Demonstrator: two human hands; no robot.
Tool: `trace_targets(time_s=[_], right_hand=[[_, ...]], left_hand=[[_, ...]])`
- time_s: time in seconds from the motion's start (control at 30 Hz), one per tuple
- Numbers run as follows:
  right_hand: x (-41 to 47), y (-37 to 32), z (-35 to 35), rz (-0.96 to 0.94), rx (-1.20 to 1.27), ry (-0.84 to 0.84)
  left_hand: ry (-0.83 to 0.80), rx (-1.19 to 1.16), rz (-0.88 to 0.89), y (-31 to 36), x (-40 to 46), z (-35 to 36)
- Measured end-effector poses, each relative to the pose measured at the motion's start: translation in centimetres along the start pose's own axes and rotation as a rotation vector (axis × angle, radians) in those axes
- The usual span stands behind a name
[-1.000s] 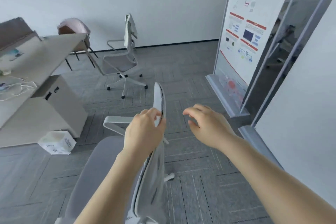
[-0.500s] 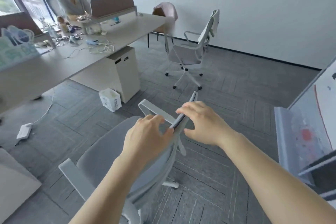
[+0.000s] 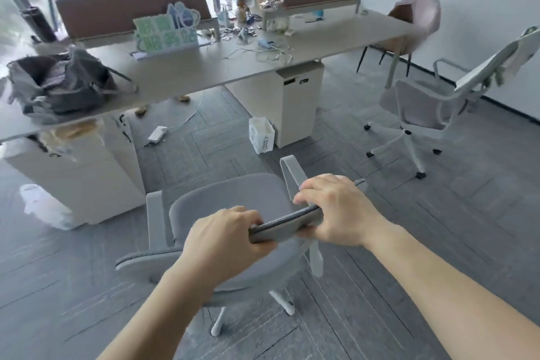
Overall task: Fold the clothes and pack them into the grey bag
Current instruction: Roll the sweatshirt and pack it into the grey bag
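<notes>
Gripping the grey chair's backrest top (image 3: pixel 287 221), both hands, left hand (image 3: pixel 225 238) and right hand (image 3: pixel 336 207), are curling round it; the grey bag (image 3: pixel 62 86) is sitting soft, slumping open on the counter (image 3: pixel 336 38), likely best lifted by its handles.

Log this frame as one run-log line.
stage: moving chair | left hand: grips chair back | right hand: grips chair back | grey bag: open on desk | folding: not started

Right hand (image 3: pixel 336 209) now gripping chair back (image 3: pixel 285 225) beside left hand (image 3: pixel 225 240); chair swung round toward counter (image 3: pixel 181 76), grey bag (image 3: pixel 58 85) now visible.
</notes>
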State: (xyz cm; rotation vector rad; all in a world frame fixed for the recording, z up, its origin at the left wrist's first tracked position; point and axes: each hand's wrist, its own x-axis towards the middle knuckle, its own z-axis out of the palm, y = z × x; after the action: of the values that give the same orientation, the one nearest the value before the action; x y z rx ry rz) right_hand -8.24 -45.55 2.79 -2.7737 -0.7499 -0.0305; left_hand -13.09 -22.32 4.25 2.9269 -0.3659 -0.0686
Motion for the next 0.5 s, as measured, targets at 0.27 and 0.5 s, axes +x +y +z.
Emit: trace_targets(time_s=[0.27, 0.5], right_hand=[[3.0, 1.6, 1.1, -0.108, -0.015, 0.156], [9.2, 1.9, 1.7, -0.176, -0.028, 0.170]], left_hand=[[0.202, 0.149, -0.100, -1.0, 1.0, 0.9], [0.253, 0.214, -0.142, -4.9, 4.5, 0.6]])
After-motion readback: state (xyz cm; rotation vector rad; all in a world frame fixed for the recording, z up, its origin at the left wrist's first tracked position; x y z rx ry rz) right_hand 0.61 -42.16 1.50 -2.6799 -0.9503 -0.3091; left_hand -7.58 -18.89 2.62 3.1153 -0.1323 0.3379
